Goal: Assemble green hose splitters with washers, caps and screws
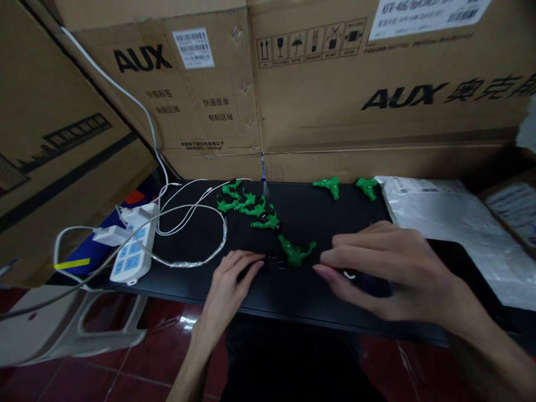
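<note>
My left hand (232,279) rests low over the black tabletop. Its thumb and forefinger come together in a pinch; whatever is between them is too small or dark to make out. Just right of those fingertips lie tiny light slivers (281,268). A green branched plastic piece (293,252) lies between my two hands. My right hand (377,268) is raised over the table right of that piece, blurred, its thumb and fingers drawn together with nothing I can name in them. Behind my left hand sits a cluster of similar green pieces (252,205) with black round ends.
Two more green pieces (330,186) lie at the back. A white power strip (133,251) with plugs and looping white cables (205,259) occupies the left. A plastic bag (452,223) and a dark flat object (450,257) are right. Cardboard boxes (310,128) wall the back.
</note>
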### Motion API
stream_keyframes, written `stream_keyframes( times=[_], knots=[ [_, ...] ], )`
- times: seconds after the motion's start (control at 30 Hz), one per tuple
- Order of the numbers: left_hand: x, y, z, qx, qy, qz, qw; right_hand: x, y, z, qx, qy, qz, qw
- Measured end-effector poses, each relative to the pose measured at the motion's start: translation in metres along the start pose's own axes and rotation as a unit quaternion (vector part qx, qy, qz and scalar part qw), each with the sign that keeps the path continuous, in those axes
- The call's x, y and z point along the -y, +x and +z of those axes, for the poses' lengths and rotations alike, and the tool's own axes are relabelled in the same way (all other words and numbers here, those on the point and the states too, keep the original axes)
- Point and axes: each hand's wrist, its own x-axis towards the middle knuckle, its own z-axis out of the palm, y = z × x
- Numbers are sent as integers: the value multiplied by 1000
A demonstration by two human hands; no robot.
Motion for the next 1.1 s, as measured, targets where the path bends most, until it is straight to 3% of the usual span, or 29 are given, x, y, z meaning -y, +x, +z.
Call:
stream_keyframes(
  times=[0.13, 0.27, 0.43, 0.53, 0.83, 1.1],
  knots=[
    [8, -19, 3, 8, -27, -39, 999, -29, -27, 27, 97, -109, -9, 989],
    [7, -3, 14, -2, 0, -64, 998, -56, -41, 51, 146, -132, 33, 980],
    [5, 28, 25, 27, 85, -26, 996, -67, -43, 62, 127, -139, 52, 981],
    [5, 35, 26, 42, 84, -25, 995, -68, -41, 64, 117, -138, 55, 982],
    [-6, 47, 13, -6, -60, -7, 998, -75, -29, 74, 47, -125, 44, 990],
    [-11, 53, 21, 19, -207, -11, 978, -78, -38, 73, 7, -107, 41, 993]
  ],
)
